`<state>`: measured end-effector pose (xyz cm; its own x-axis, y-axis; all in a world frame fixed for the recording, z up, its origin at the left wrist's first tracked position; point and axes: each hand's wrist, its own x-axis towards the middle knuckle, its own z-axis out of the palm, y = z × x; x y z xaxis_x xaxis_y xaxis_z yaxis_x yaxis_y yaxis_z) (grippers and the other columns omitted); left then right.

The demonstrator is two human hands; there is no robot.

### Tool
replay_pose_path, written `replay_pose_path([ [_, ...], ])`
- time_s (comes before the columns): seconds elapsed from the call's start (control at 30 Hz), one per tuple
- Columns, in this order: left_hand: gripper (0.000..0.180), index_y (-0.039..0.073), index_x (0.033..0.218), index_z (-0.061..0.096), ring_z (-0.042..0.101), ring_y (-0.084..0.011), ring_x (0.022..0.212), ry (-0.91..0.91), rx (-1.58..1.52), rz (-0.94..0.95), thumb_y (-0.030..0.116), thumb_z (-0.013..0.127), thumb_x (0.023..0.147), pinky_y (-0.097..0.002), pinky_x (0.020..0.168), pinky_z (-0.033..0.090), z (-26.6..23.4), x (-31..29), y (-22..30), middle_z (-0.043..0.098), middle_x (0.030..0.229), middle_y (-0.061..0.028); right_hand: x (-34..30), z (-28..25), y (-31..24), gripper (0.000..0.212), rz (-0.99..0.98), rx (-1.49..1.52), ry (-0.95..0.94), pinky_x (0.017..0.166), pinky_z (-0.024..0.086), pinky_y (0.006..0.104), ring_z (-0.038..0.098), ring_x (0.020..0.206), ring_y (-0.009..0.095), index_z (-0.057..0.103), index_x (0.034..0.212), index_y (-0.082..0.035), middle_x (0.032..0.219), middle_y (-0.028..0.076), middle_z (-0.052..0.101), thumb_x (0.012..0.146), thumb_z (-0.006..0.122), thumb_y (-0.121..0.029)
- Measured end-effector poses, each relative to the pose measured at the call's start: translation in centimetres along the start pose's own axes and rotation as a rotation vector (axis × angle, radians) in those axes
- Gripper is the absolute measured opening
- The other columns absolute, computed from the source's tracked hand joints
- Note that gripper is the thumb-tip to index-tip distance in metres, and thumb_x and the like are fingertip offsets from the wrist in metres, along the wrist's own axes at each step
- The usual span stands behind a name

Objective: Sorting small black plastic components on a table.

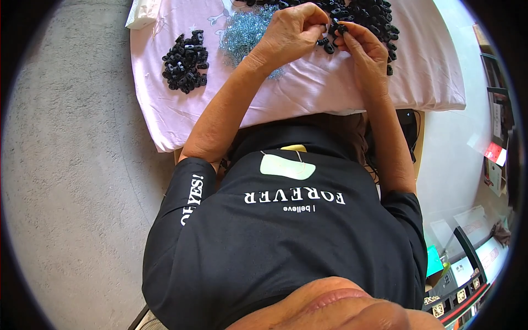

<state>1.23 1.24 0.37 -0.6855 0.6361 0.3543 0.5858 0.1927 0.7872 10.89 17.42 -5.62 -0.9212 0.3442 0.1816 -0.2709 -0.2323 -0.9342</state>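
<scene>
Right of the pale blue heap of clear pieces [242, 34], the right hand [367, 52] pinches a small black part [340, 28] between thumb and fingertips; the left hand [294, 32], over the heap's right edge, has its fingers drawn in narrow just beside that part — whether they grip anything, I cannot tell. The part looks light and stiff, probably hard plastic and hardly fragile, though something so small could slip; its outer sides seem the best hold. A larger black pile [375, 17] lies right of the heap, a smaller black pile [185, 66] left of it — both on pink cloth [426, 77].
</scene>
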Motion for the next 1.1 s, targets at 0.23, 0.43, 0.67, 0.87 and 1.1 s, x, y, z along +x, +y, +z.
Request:
replay_pose_path([
  [0.23,0.011,-0.002,0.101,0.066,0.062,-0.0070,0.084,-0.071,-0.529,-0.304,0.001,0.056,0.100,-0.0230,0.075,0.052,0.1,0.1,0.5,0.067,0.088,-0.0011,-0.1,0.3,-0.3,0.024,0.018,0.049,-0.084,0.083,0.054,0.0235,0.067,0.091,0.010,0.066,0.122,0.001,0.104,0.005,0.071,0.100,0.062,-0.005],
  [0.43,0.010,0.000,0.100,0.069,0.067,-0.0118,0.078,-0.023,-0.406,-0.181,0.004,0.063,0.093,-0.0254,0.072,0.055,0.6,-0.6,-0.1,0.071,0.087,-0.0073,-0.2,0.2,-0.3,0.024,0.028,0.052,-0.117,0.083,0.054,0.0236,0.066,0.089,0.010,0.066,0.122,0.002,0.103,0.005,0.071,0.099,0.063,-0.005],
  [0.67,0.010,-0.002,0.100,0.069,0.064,-0.0136,0.077,-0.114,-0.393,-0.361,0.003,0.064,0.093,-0.0283,0.069,0.053,0.1,-0.8,-0.2,0.068,0.086,-0.0050,-0.1,0.2,-0.3,0.024,0.027,0.019,-0.140,0.083,0.054,0.0238,0.066,0.089,0.010,0.066,0.121,0.002,0.102,0.005,0.071,0.099,0.063,-0.005],
  [0.87,0.008,0.000,0.092,0.070,0.071,-0.0150,0.073,-0.011,-0.037,-0.047,0.005,0.069,0.087,-0.0278,0.068,0.056,-0.5,-1.1,1.4,0.072,0.079,-0.0106,-0.2,0.4,-0.2,0.020,-0.006,-0.042,-0.134,0.082,0.054,0.0240,0.066,0.088,0.010,0.067,0.118,0.001,0.100,0.004,0.071,0.099,0.062,-0.003],
  [1.1,0.007,0.000,0.091,0.069,0.070,-0.0191,0.067,-0.011,0.041,0.038,0.004,0.069,0.085,-0.0294,0.063,0.055,-0.4,-1.4,1.6,0.070,0.075,-0.0134,-0.2,0.1,0.0,0.012,-0.068,-0.085,-0.146,0.078,0.053,0.0230,0.064,0.083,0.008,0.067,0.109,0.000,0.089,0.003,0.068,0.098,0.061,0.000],
])
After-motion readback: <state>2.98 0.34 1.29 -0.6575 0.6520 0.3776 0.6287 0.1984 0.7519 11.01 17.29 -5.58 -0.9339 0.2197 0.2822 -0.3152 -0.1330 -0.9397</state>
